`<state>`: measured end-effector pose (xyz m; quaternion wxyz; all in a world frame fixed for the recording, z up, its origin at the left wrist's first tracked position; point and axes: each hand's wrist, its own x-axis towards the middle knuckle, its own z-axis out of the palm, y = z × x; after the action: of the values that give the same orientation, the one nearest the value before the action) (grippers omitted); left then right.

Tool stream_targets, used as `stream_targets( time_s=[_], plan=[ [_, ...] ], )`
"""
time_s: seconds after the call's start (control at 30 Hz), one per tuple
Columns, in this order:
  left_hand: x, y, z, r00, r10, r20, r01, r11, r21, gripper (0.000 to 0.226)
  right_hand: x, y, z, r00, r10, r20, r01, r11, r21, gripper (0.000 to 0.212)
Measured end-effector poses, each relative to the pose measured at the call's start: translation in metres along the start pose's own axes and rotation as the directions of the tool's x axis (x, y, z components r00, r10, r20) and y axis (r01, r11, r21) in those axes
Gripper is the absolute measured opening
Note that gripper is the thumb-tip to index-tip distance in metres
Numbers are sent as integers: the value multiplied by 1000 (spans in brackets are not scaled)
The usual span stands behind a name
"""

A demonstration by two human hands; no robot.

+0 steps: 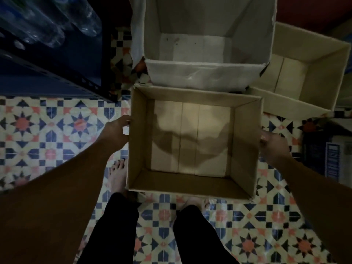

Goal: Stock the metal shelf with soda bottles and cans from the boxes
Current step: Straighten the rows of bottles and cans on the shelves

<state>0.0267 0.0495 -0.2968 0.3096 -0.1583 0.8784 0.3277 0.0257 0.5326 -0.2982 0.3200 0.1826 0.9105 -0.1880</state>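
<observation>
Three cardboard boxes sit open on the patterned floor, and all three look empty from above: the brown box [192, 138] nearest the person's feet, a whitish box [205, 44] just beyond it and touching its far edge, and a pale box [302, 73] off to the right. A fourth, dark printed carton [327, 153] lies partly in view at the right edge; its contents cannot be seen.

Both hands are on the brown box. The left hand [116, 132] grips the left wall near its top edge, fingers curled against the cardboard, and the right hand [272, 143] pinches the rim of the right wall. No bottle or can is in either hand.

At upper left the metal shelf [57, 77] shows its dark slotted frame, with several clear plastic bottles [49, 21] lying on it; blur and dim light prevent an exact count, though at least three are visible. No cans can be made out anywhere.

My judgement is that unloading is largely finished and the step in hand is clearing the emptied brown box. The next move likely calls for lifting it evenly by both walls and setting it aside, clear of the bare feet and neighbouring boxes.
</observation>
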Motion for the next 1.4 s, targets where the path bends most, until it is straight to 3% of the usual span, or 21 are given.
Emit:
stream_targets(
  time_s=[0.07, 0.17, 0.3, 0.4, 0.5, 0.67, 0.9, 1.07, 1.2, 1.3, 1.4],
  plan=[
    [-22, 14, -16, 999, -46, -14, 44, 992, -120, 61, -21, -16, -15, 999, -30, -28, 31, 999, 41, 40],
    [-64, 44, -57, 999, -7, -47, -7, 955, -296, 57, -63, -62, -56, 990, -137, -40, 141, 979, 149, 56],
    [-143, 101, -132, 974, 99, -202, -168, 915, -366, 49, -139, -144, -122, 953, -280, -119, 302, 918, 258, 44],
    [-213, 145, -197, 921, 193, -339, -309, 891, -333, 43, -211, -220, -175, 867, -435, -245, 495, 813, 307, 29],
    [-280, 175, -265, 827, 260, -499, -440, 851, -286, 39, -282, -297, -224, 758, -553, -345, 649, 690, 322, 21],
    [-362, 203, -388, 697, 315, -644, -604, 742, -290, 38, -394, -427, -294, 539, -670, -511, 839, 479, 257, 23],
    [-451, 185, -559, 509, 375, -775, -771, 599, -216, 33, -522, -601, -329, 302, -667, -681, 953, 210, 217, 24],
    [-455, 175, -672, 349, 416, -840, -832, 550, -73, 31, -570, -697, -335, 287, -646, -707, 945, 72, 318, 27],
    [-434, 186, -739, 319, 489, -812, -848, 529, -15, 36, -583, -756, -337, 288, -638, -714, 945, 70, 318, 45],
    [-405, 204, -774, 323, 511, -796, -836, 549, 13, 46, -576, -794, -345, 269, -577, -771, 960, 229, 163, 60],
    [-373, 225, -791, 360, 527, -769, -838, 545, -19, 57, -565, -820, -358, 316, -468, -825, 924, 348, 156, 67]
  ],
)
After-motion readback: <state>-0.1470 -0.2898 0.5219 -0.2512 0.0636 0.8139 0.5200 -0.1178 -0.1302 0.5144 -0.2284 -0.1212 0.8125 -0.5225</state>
